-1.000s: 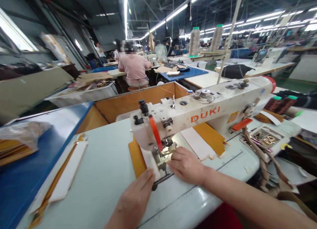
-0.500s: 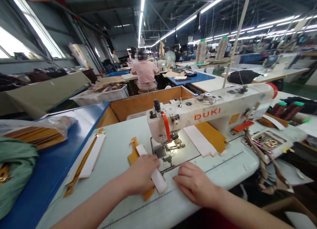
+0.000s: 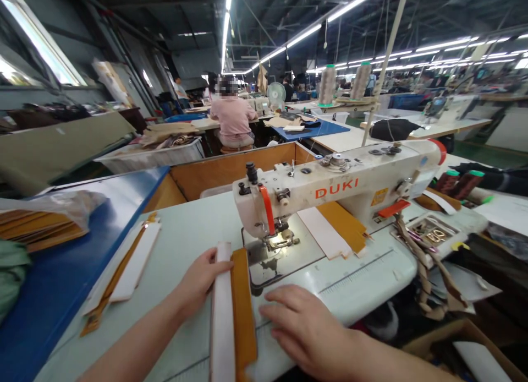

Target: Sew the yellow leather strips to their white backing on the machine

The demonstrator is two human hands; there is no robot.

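Left hand (image 3: 202, 277), yours: partly curled, thumb laid across a white strip (image 3: 223, 321) near its far end, fingers at the left edge; how far they reach beneath cannot be told. Right hand (image 3: 303, 329), yours: palm down, fingers loosely spread, nothing seen in its hold, just right of the mustard strip (image 3: 242, 310); contact with the table (image 3: 185, 228) cannot be told. Strips, two: side by side, running lengthwise toward you on the table, left of the metal plate (image 3: 264, 269); whether joined along the shared edge cannot be told. Sewing machine (image 3: 330, 192), one, lettered DUKI: its presser foot (image 3: 281, 241) stands beyond and to the right of the strips, well apart from your left hand. Further pieces: one white panel (image 3: 322, 233) and one mustard panel (image 3: 340, 225), beneath the machine's arm. Handling, as judged: keep your left thumb's pressure light and flat, lest the white strip bow; let your spread right fingers smooth the mustard strip along its length rather than push it sideways; check that the long edges run parallel before bearing down; and keep fingertips clear of the foot whenever the strips lie close to it.
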